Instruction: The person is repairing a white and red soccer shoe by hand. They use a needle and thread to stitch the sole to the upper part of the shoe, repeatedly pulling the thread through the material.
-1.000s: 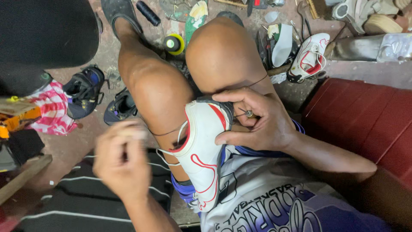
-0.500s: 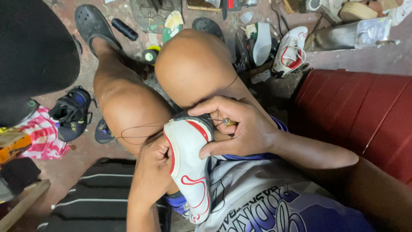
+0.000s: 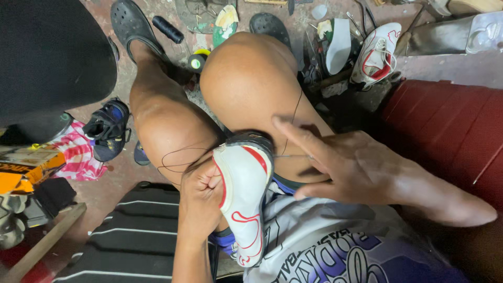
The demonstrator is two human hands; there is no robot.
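Fingers (image 3: 207, 181) of left hand (image 3: 201, 196): curled shut against side of white sports shoe (image 3: 245, 202), gripping its upper edge; fingertips hidden behind shoe, so exact hold not readable.
Fingers (image 3: 298, 136) of right hand (image 3: 348, 167): spread and extended, gripping nothing firmly; thin needle or awl (image 3: 293, 155) apparently pinched or lying under index finger, detail too fine to settle.
White sports shoe: sole-side up, red trim, wedged between thighs at lap, dark toe cap pointing toward knees; heel end partly covered by printed white-and-purple shirt (image 3: 335, 246).
Dark thread (image 3: 178, 157): looped across left thigh, second strand running over right knee (image 3: 246, 78); ends not traceable.
Second white-and-red sneaker (image 3: 374, 55): on floor, upper right, well apart from hands; laces loose.
White insole (image 3: 338, 44): just beside that sneaker, partly overlapped by clutter.
Black clog (image 3: 128, 23): on left foot, upper left; matching clog (image 3: 270, 23) mostly hidden behind right knee.
Dark blue-and-black sandal (image 3: 107, 128): on floor left of left leg; another mostly hidden beneath thigh.
Yellow-rimmed thread spool (image 3: 198, 62): between legs, partly obscured.
Black spool (image 3: 167, 29): on floor near left clog.
Red ribbed cushion (image 3: 450, 126): right edge, cut off by frame.
Black striped mat (image 3: 136, 236): lower left, cropped.
Black rounded mass (image 3: 50, 52): upper left, unidentifiable.
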